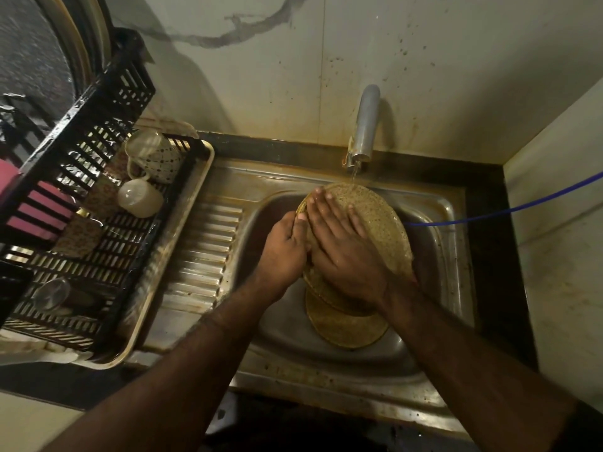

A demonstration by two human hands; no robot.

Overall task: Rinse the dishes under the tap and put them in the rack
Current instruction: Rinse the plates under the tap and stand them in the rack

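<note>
Forearms: two, bare, reaching in from the bottom edge toward the basin.
Sink [326, 380]: one steel basin with a ribbed draining board on the left-hand side; its surface is stained and spotted.
Lower plate [346, 327]: one speckled tan plate lying in the basin, just below the right hand's wrist.
Left hand [285, 246]: fingers curled round the left edge of the held plate, gripping it.
Right hand [346, 252]: fingers straight, pressed flat across the face of the held plate.
Held plate [381, 223]: one speckled tan plate, tilted, between and beneath both hands; its far edge sits under the water stream.
Tap [363, 125]: one metal spout beyond the fingertips, a thin stream running from it.
Rack [98, 197]: one black slatted rack on a pale tray [182, 256], well left of the left hand.
Cups: two in the rack, a patterned cup [156, 154] and a plain white cup [140, 199] lying just beside it.
Glass [52, 293]: one clear glass at the rack's near end.
Hose [509, 208]: one thin blue line running from right of the held plate to the frame's right edge.
Wall [261, 76]: pale marbled tiles, splashed and spotted, behind the tap.
</note>
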